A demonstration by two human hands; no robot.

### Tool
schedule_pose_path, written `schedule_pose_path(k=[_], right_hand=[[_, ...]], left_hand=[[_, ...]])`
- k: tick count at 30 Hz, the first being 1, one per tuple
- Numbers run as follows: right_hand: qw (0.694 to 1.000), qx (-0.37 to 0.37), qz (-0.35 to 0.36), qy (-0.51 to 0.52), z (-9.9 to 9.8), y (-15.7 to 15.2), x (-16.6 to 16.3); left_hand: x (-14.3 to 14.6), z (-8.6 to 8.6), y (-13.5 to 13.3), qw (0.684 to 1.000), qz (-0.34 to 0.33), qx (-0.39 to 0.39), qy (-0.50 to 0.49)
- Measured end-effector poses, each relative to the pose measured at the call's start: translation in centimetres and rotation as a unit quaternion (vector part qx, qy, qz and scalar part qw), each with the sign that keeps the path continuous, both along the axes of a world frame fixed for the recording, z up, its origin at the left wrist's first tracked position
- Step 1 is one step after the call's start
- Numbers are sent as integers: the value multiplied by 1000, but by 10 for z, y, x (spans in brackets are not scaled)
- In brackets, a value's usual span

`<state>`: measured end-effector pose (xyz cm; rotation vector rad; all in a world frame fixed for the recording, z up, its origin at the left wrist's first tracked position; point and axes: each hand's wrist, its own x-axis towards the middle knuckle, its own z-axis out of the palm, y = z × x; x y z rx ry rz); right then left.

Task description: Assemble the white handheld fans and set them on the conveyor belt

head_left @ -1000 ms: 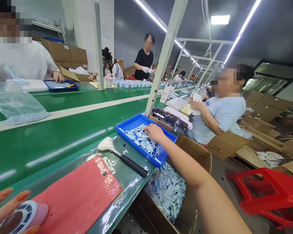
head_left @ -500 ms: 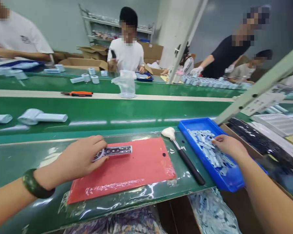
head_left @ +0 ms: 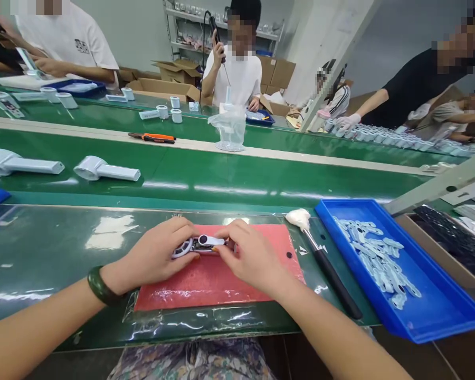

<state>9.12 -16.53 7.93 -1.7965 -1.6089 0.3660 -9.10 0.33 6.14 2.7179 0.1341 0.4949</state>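
My left hand (head_left: pixel 154 256) grips the round end of a white plastic housing (head_left: pixel 183 248) with a dark circuit board along its length. A small white plastic cover (head_left: pixel 212 240) with a black dot lies over that board, its right end between the fingers and thumb of my right hand (head_left: pixel 255 261). My right fingers partly hide the far end of the housing. Both hands work above a red mat (head_left: pixel 170 296). Similar pale covers (head_left: pixel 380 258) fill part of a blue tray (head_left: pixel 431 311) at the right.
A black-handled tool (head_left: pixel 336 282) with a white wrapped head lies between mat and tray. White round-headed parts (head_left: pixel 106 170) rest on the green conveyor (head_left: pixel 221 179). Orange-handled pliers (head_left: pixel 154 138) and a plastic bag (head_left: pixel 228 129) are farther back. Co-workers sit opposite.
My right hand has moved left from the blue tray to the housing, bringing a white cover onto it. My left hand still holds the housing. The view has shifted.
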Motion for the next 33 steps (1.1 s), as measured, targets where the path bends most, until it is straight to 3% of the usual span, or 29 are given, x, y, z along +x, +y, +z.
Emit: schedule_pose_path(k=[7, 15, 22, 25, 29, 33], right_hand=[[998, -29, 7, -54, -9, 11, -3], [994, 40, 2, 104, -31, 13, 1], [994, -21, 61, 92, -38, -3, 3], [992, -46, 98, 62, -36, -9, 0], [994, -57, 88, 15, -39, -10, -10], [995, -60, 69, -49, -43, -6, -15]], left_hand=[[6, -6, -6, 997, -24, -26, -73], [8, -3, -12, 997, 35, -51, -39], [-3, 6, -31, 996, 3, 44, -75], [-11, 5, -45, 993, 20, 105, -51], [-14, -1, -58, 984, 49, 163, -49], [-10, -2, -59, 983, 54, 169, -41]])
